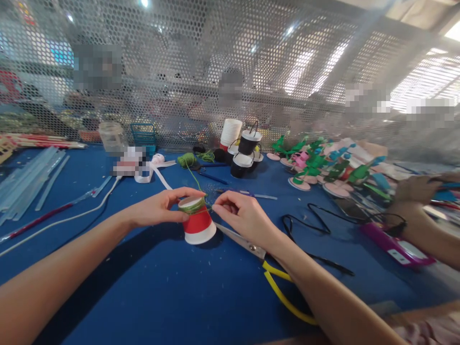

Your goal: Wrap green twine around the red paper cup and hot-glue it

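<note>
An upside-down paper cup (198,225), red with a white rim at the bottom, stands tilted on the blue table. Green yarn (192,206) is wound around its narrow upper end. My left hand (172,207) grips the cup from the left, thumb on its front and fingers over the top. On the right, my right hand (235,211) is closed in a pinch on a strand of green yarn beside the cup. Another strand runs back to a green yarn ball (187,160). Under my right forearm lie scissors (256,250) with yellow handles, blades pointing at the cup.
Black cups (241,164) and a white cup stack (230,132) stand at the back. Green paper plants (312,165) sit back right. Clear glue sticks (32,184) lie at left. A purple device (397,245) with a black cable is near another person's hand (413,201).
</note>
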The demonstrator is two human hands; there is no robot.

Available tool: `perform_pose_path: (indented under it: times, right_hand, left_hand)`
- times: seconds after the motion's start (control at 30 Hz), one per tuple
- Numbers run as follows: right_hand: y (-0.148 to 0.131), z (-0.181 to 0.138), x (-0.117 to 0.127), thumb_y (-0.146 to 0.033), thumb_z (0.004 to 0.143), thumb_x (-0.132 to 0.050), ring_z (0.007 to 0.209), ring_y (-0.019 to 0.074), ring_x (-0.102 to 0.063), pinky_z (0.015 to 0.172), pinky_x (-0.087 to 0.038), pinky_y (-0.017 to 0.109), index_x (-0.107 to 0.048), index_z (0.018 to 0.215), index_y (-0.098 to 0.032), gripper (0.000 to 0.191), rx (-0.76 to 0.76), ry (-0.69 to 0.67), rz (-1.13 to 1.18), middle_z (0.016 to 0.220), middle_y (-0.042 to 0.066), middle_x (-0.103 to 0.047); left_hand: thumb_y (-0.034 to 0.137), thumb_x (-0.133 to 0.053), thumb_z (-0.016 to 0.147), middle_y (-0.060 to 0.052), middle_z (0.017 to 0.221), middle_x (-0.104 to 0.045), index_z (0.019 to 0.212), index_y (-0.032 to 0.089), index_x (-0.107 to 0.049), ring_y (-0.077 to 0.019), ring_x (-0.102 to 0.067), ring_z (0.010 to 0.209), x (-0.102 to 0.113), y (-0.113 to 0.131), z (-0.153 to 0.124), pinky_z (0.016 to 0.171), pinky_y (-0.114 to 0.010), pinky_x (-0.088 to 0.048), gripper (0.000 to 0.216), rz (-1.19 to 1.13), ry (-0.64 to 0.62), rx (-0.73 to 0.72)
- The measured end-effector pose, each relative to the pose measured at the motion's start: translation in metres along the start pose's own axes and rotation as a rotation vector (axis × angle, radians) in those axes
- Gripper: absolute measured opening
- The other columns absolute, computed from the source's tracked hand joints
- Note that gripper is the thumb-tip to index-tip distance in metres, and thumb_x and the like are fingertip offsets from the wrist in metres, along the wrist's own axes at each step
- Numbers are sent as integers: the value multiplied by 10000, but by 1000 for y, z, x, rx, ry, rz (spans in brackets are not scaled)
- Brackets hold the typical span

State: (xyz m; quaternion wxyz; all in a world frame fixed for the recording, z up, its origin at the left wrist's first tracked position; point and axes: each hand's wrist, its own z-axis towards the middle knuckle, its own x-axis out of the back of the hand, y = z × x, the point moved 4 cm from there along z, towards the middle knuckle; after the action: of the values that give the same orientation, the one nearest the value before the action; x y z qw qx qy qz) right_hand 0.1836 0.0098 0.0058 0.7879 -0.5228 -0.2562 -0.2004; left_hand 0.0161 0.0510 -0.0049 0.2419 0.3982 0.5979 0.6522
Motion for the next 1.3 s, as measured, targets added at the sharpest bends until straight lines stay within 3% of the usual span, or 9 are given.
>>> perform_pose_path:
  times: [0.17, 0.57, 0.87, 1.3]
  right_hand:
    - [-4, 1, 1, -184, 772, -527, 532, 92, -419, 510, -343, 222, -547, 697, -177, 78, 83, 45, -96, 603, -26, -501]
    - [-3, 3, 1, -181, 780, -527, 505, 92, -398, 500, -331, 221, -523, 674, -173, 106, 85, 101, -123, 559, -35, -477]
    - [-20, -7, 8, -168, 794, -521, 527, 87, -418, 525, -348, 214, -513, 673, -177, 122, 233, 165, -182, 613, -20, -523]
    - [6, 6, -5, -213, 788, -499, 528, 108, -423, 518, -341, 237, -512, 681, -185, 112, 27, 90, -85, 573, -27, -483]
  left_hand:
    - [170, -584, 750, -58, 1181, -537, 1195, 180, -447, -183, -514, 1060, 0, 1, 0, 879, -270, -391, 466, 25, 0, -18]
    - [185, -616, 733, -53, 1173, -551, 1178, 195, -466, -194, -527, 1048, 0, 0, 1, 877, -286, -403, 470, -1, 27, 3]
    - [175, -617, 724, -47, 1142, -562, 1188, 198, -453, -193, -529, 1027, 0, 1, 1, 861, -294, -400, 492, 15, 46, 37]
    - [198, -606, 740, -56, 1184, -541, 1189, 200, -451, -200, -519, 1064, 1, -1, 2, 867, -296, -417, 475, 26, 40, 18]
